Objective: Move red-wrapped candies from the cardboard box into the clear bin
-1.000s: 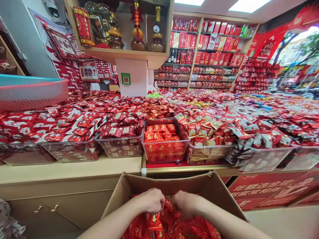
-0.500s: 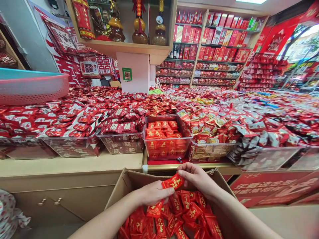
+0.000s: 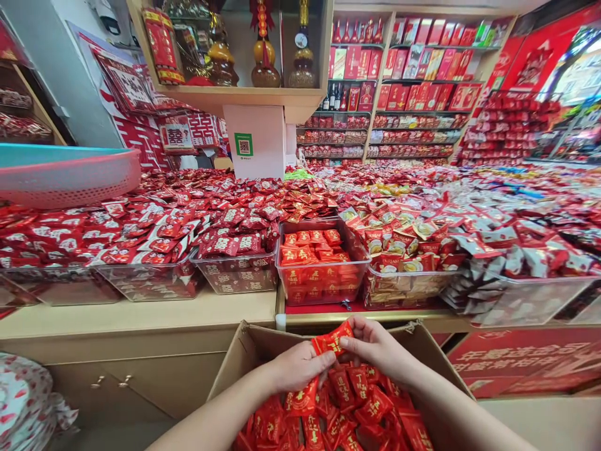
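Note:
My left hand [image 3: 300, 366] and my right hand [image 3: 373, 346] are above an open cardboard box [image 3: 256, 341]. Between them is a small red wrapped packet [image 3: 332, 338] with gold characters, its contents hidden. The left thumb and fingers hold its near side, and the right thumb and fingertips pinch its right end. Just under the left fingers sits another red packet [image 3: 303, 399]; whether that hand grips it too I cannot tell. Many loose packets of the same kind [image 3: 375, 404] fill the box below. Beyond it, a clear plastic bin [image 3: 323, 282] contains similar red packets in rows.
Clear bins of maroon packets [image 3: 241, 241] and durian-labelled packets [image 3: 397, 244] flank the middle bin along the counter [image 3: 188, 319]. A pink and blue basket [image 3: 70, 181] is at left. Overhead juts a display cabinet [image 3: 244, 94]. A patterned sack [image 3: 28, 401] stands low at left.
The view has shifted slightly, so the scene sits a little further right. My right fingers have closed further over the packet's right end; the left hand keeps its hold.

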